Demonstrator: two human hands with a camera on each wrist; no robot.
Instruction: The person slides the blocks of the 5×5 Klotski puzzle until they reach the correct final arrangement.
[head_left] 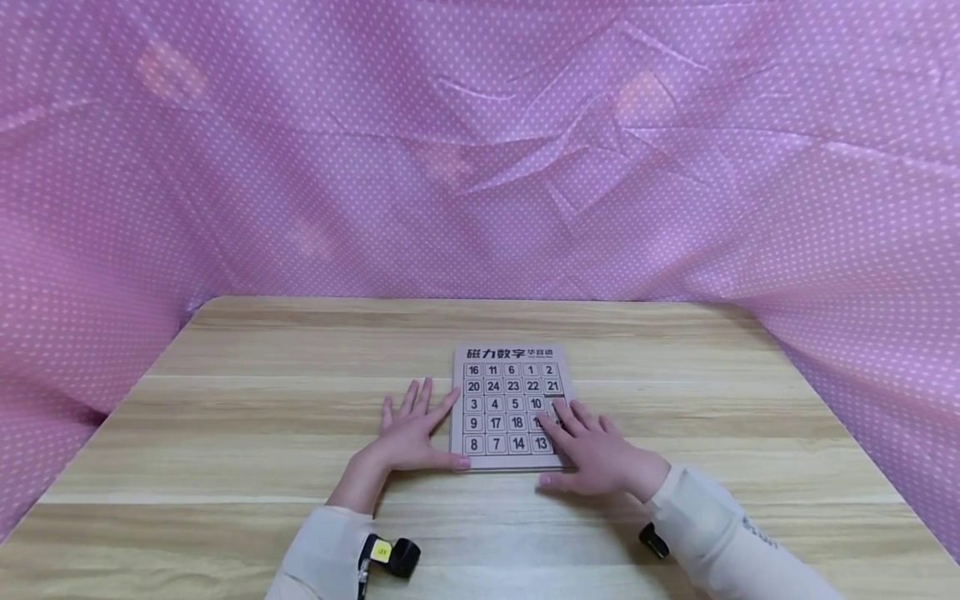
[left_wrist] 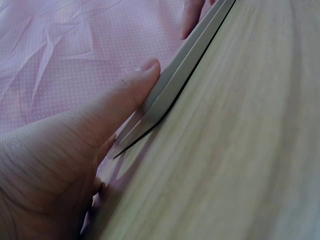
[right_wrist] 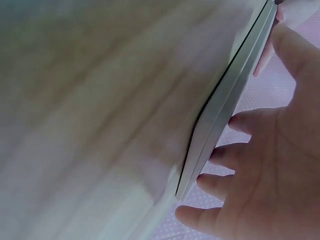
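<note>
A flat number sliding puzzle (head_left: 510, 463) lies on the table, with black printed characters along its far edge and rows of numbered tiles (head_left: 513, 404). Fingers spread, my left hand (head_left: 408, 437) is at the left side; its thumb rests on the near left corner, as the left wrist view also shows. My right hand (head_left: 600, 454) reaches over the lower right tiles with extended fingers, covering some numbers. In the right wrist view, fingertips of the right hand (right_wrist: 280, 155) meet the board's side (right_wrist: 215, 115). Dark gaps show beside the right fingers.
The puzzle sits on a light wood-grain table (head_left: 300, 342). Pink dotted cloth (head_left: 450, 167) hangs behind and along both sides of it. A small black camera with a yellow label (head_left: 381, 550) is strapped on the left wrist, and another black device (head_left: 654, 540) is at the right wrist.
</note>
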